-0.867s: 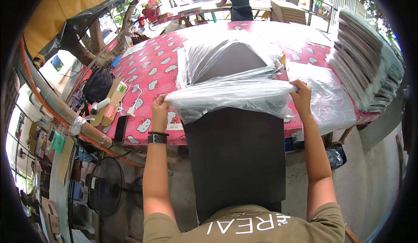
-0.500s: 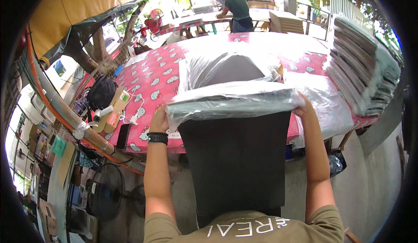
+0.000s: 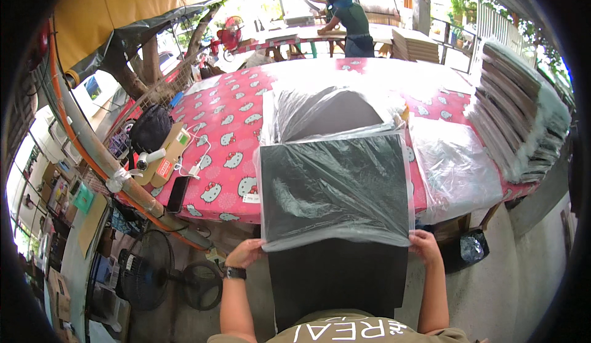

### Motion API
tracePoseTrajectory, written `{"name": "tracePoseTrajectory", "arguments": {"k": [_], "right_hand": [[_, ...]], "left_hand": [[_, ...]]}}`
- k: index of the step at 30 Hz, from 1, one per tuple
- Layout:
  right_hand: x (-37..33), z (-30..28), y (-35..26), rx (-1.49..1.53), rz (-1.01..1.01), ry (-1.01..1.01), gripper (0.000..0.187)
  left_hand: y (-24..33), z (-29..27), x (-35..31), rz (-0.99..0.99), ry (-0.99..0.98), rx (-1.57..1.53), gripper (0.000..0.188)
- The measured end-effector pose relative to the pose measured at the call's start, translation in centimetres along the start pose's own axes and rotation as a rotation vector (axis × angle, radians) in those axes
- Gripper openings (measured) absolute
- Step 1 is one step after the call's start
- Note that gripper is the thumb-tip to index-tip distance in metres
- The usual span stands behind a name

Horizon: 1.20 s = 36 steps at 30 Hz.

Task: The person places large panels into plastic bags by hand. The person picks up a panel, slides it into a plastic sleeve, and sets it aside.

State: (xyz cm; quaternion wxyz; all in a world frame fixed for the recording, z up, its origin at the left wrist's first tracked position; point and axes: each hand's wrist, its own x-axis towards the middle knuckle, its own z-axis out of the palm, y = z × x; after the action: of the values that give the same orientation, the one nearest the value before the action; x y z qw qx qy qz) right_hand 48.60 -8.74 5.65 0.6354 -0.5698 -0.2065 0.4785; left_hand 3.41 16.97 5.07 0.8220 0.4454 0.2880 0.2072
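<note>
A flat black board (image 3: 337,281) reaches from my body onto the table's near edge. Its far part lies inside a clear plastic bag (image 3: 335,189), and the near part is bare. My left hand (image 3: 246,254), with a dark watch on the wrist, pinches the left corner of the bag's near edge. At the opposite corner, my right hand (image 3: 426,246) grips the same edge. Just beyond lies another dark board (image 3: 338,116), partly covered by crumpled clear plastic. Flat clear plastic bags (image 3: 455,164) rest to the right of the bagged board.
A pink patterned cloth (image 3: 231,158) covers the table. Plastic-wrapped boards (image 3: 514,109) stand stacked at right. A phone (image 3: 178,194), cardboard (image 3: 165,158) and a black bag (image 3: 151,127) lie left, beside a slanting pole (image 3: 144,201). A black fan (image 3: 148,269) stands below. A person (image 3: 356,26) works at a farther table.
Both hands have come down toward my body, drawing the bag's edge along the board. The bunched plastic is now spread over the board's far part. The far person has leaned forward.
</note>
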Motion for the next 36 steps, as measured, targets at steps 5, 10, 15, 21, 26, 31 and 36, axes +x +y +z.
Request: {"name": "tracePoseTrajectory", "arguments": {"k": [5,10,15,21,26,31,36], "right_hand": [[-2.9,1.8,5.7,0.106,-0.069,0.188,0.031],[-3.8,4.1,3.2,0.255,-0.164,-0.019,0.050],[-3.5,2.3,4.7,-0.628,-0.497,0.269,0.029],[-2.1,4.2,3.5,-0.895,-0.853,0.694,0.014],[-3.4,2.5,4.1,-1.006,-0.877,0.600,0.012],[-8.9,1.2,8.4,-1.059,-0.789,0.428,0.016],[-13.2,0.9,11.1,-1.020,-0.531,0.432,0.015]], "left_hand": [[-4.5,5.0,-2.7,0.310,0.231,0.107,0.050],[-3.7,8.6,-1.5,0.584,0.523,0.499,0.070],[-4.3,7.9,-1.2,0.554,0.847,0.822,0.030],[-5.3,5.9,-0.6,0.567,1.090,1.213,0.014],[-5.3,7.5,-2.9,0.716,1.082,1.129,0.012],[-13.0,5.7,-8.2,0.555,0.987,1.229,0.017],[-19.7,5.8,-12.4,0.347,0.920,1.098,0.021]]}}
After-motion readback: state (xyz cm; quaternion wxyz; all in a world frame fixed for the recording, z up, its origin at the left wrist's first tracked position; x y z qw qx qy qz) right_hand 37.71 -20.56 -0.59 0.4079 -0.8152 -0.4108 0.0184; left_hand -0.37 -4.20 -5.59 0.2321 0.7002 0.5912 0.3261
